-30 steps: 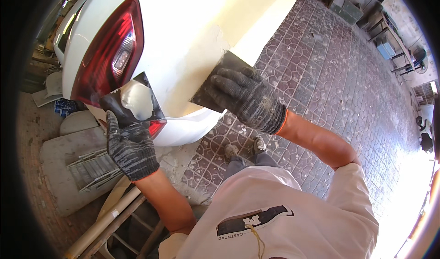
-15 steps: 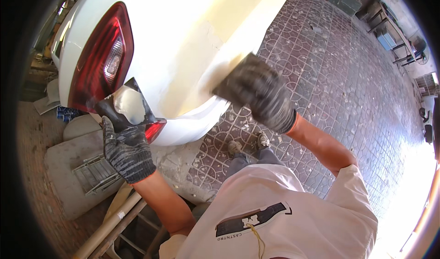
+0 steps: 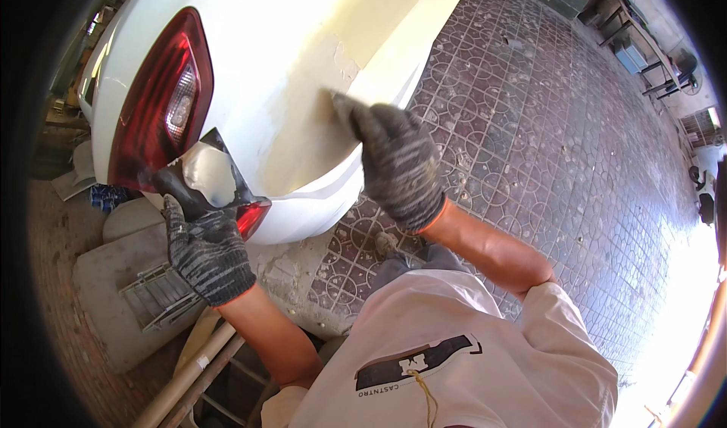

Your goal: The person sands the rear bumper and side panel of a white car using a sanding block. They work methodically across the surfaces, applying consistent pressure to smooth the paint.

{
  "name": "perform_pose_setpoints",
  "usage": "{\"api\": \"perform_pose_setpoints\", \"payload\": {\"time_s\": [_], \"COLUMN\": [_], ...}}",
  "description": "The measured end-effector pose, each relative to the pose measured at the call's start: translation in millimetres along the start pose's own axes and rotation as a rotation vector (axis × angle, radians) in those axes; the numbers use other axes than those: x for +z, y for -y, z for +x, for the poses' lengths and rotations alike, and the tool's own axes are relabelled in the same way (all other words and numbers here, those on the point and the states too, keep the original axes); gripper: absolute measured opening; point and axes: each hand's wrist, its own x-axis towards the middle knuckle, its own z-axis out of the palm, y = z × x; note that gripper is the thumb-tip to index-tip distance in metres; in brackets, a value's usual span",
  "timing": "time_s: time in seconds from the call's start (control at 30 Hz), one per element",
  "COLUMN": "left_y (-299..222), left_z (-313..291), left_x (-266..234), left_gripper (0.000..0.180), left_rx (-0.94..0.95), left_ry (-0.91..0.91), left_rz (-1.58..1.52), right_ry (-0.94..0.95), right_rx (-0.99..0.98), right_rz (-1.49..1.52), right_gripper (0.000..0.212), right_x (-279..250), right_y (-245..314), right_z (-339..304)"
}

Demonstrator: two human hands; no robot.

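My left hand [image 3: 208,254], in a dark striped knit glove, grips a dark flat plate [image 3: 170,179] by its lower edge. On that plate sits a mound of cream-coloured paste [image 3: 210,173]. My right hand [image 3: 401,163], gloved alike, is closed on a dark flat spreader [image 3: 345,112], whose edge is at the car's panel; motion blurs it a little. Around it a broad beige layer of filler [image 3: 303,136] covers part of the white car body [image 3: 250,64]. The red tail light [image 3: 163,98] lies just beyond the plate.
A rounded white bumper [image 3: 322,212] curves below the filler. Patterned paving [image 3: 522,148] stretches to the right. At lower left are a grey padded board [image 3: 113,299], a wire rack [image 3: 159,295] and long poles [image 3: 185,375]. A table [image 3: 651,42] stands far right.
My right hand with the spreader has swung left across the filled panel, and the spreader is now turned more edge-on. The left hand and its plate have barely moved.
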Motion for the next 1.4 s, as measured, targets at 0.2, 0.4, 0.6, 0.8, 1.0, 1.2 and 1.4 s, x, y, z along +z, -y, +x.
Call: {"api": "perform_pose_setpoints", "payload": {"time_s": [0.2,0.4,0.6,0.8,1.0,1.2,1.4], "left_y": [-0.8,5.7,1.3,8.0,4.0,14.6,10.0], "left_z": [-1.0,19.3,40.9,13.8,24.8,20.0,29.5], "left_x": [2.2,-22.8,-30.7,-19.6,-27.7,-29.8,-32.4], "left_gripper": [0.039,0.038,0.036,0.039,0.048,0.044,0.065], "left_rx": [0.043,0.023,-0.043,0.035,0.0,0.252,0.134], "left_ry": [-0.008,0.101,0.235,0.052,0.192,0.182,0.162], "left_rz": [-0.021,0.023,-0.033,0.025,0.101,0.332,0.048], "right_ry": [0.113,0.164,0.091,0.078,0.026,0.099,-0.045], "right_rx": [0.053,0.015,-0.131,-0.43,-0.531,-0.427,-0.029], "right_rz": [0.063,0.039,0.202,-0.067,-0.059,-0.111,0.076], "right_gripper": [0.048,0.056,0.068,0.047,0.053,0.052,0.033], "right_x": [5.5,18.3,-3.5,-28.0,9.8,3.9,-18.2], "right_y": [40.2,78.0,47.2,-84.6,-116.7,-137.9,-122.4], "right_z": [-23.3,-47.2,-47.5,1.0,3.6,-29.3,12.2]}}
